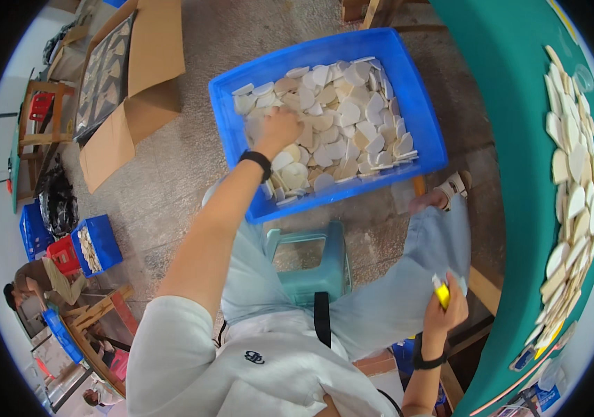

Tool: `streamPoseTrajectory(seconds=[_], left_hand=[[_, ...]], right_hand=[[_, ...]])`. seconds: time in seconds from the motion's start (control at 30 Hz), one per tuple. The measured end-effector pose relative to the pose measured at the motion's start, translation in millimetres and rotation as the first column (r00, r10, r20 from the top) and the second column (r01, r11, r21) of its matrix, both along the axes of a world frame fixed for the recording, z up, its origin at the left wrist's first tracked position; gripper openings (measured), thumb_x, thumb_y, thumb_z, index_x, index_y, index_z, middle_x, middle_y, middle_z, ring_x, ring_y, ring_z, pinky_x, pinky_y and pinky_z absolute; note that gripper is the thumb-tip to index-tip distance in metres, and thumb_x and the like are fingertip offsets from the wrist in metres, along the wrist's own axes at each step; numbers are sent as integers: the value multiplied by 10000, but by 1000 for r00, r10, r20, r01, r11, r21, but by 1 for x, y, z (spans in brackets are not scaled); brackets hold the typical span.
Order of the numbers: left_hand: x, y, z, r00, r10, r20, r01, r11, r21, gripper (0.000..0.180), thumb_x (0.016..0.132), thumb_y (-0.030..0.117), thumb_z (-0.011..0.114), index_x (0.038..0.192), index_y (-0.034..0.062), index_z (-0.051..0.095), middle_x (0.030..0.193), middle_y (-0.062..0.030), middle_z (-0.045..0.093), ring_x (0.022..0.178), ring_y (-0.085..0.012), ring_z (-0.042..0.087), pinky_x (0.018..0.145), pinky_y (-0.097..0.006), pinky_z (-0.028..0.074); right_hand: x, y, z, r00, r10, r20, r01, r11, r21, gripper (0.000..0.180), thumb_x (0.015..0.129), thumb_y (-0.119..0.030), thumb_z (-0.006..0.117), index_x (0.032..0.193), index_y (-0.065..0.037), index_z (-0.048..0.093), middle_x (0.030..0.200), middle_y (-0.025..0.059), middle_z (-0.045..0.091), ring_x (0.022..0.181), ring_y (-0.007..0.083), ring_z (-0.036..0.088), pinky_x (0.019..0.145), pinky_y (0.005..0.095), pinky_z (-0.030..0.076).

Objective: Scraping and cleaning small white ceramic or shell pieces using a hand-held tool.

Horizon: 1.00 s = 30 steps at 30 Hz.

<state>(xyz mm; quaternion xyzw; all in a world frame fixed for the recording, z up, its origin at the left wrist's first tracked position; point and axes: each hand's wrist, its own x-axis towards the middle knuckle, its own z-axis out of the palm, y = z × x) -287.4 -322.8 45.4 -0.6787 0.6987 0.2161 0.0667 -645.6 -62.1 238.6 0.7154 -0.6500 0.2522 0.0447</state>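
White fabric shirt [276,379] filled lower centre; left hand [282,128], grip unclear, touched flat rounded cream pieces [349,113], likely light, stiff, best edge-held; right hand [452,308] clasped a yellow-and-white object [442,295].

A green table [512,167] runs down the right side, a long heap of flat cream pieces [574,194] lying along it – a clear round thing [584,78] near the far end. The grey floor [151,208] carries a teal stool [311,281]; what supports the blue tub [352,193] is hidden.
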Motion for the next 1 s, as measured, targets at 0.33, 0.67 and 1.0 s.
streamPoseTrajectory(seconds=[0.33,0.67,1.0], left_hand=[[-80,-34,-105,992,30,126,-25,999,-43,499,745,273,668,1170,86,484,1183,-111,451,1082,-310,478,848,-432,461],[-74,19,74,170,424,-890,22,901,434,431,862,253,452,1239,47,425,1086,-98,560,1019,-183,505,867,-332,433],[-58,202,264,-465,541,-701,458,825,333,429,869,260,398,1205,-2,452,959,-90,556,938,-181,532,824,-319,443]], right_hand=[[-4,-17,3,996,-69,-53,73,994,76,126,826,-59,609,905,37,628,580,100,493,463,236,448,432,320,334],[-5,-8,2,980,-114,164,93,987,128,192,726,43,609,917,33,629,811,170,645,706,310,629,648,336,490],[20,18,11,903,-110,415,106,994,33,220,769,36,612,986,5,621,839,129,651,688,204,626,631,282,476]])
